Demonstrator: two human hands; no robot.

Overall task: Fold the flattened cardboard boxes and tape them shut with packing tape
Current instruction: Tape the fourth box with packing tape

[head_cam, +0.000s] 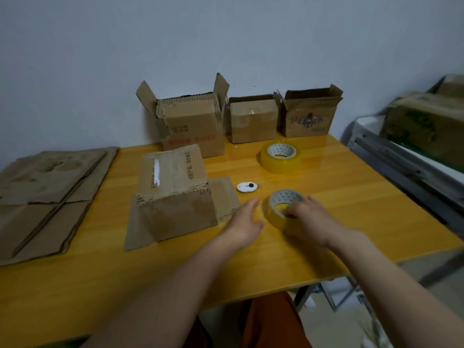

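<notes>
The right hand point(307, 219) grips a tape roll point(278, 209) on the table point(326, 247). The left hand point(244, 222) lies open just beside it, with a folded box point(175, 197) at its left.

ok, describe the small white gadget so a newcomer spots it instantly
On the yellow table, look between the near box and the two tape rolls. The cutter lies flat there, apart from all: a small white oval with a black dot, the only white object on the table.
</notes>
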